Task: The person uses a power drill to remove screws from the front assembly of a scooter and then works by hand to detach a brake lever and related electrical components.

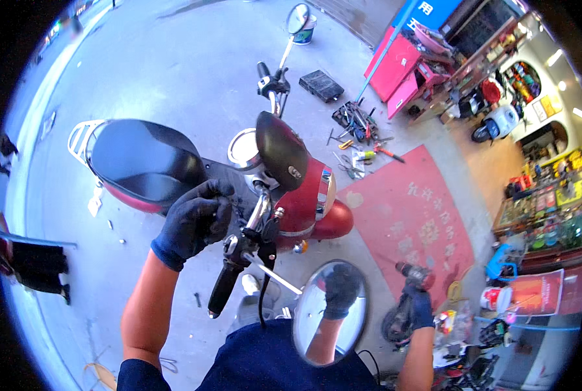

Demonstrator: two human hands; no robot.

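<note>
A red scooter (333, 221) stands in front of me with its black seat (144, 156) to the left. My left hand (196, 221), in a dark glove, is raised beside the handlebar (259, 212). Its fingers are curled together; whatever they may pinch is too small to make out. The dark headlight cover (282, 151) sits tilted at the front of the bars, near the round gauge (244, 148). Off to the right, my gloved right hand (418, 307) is wrapped round a red and black cordless drill (416, 275), pointing away from me.
A round mirror (330, 313) on its stalk stands close to my body and reflects a gloved hand. Hand tools (359, 133) lie scattered beyond the scooter, near a black case (321, 86). A red mat (414, 215) leads to the shop. A red tool cabinet (401, 68) stands behind.
</note>
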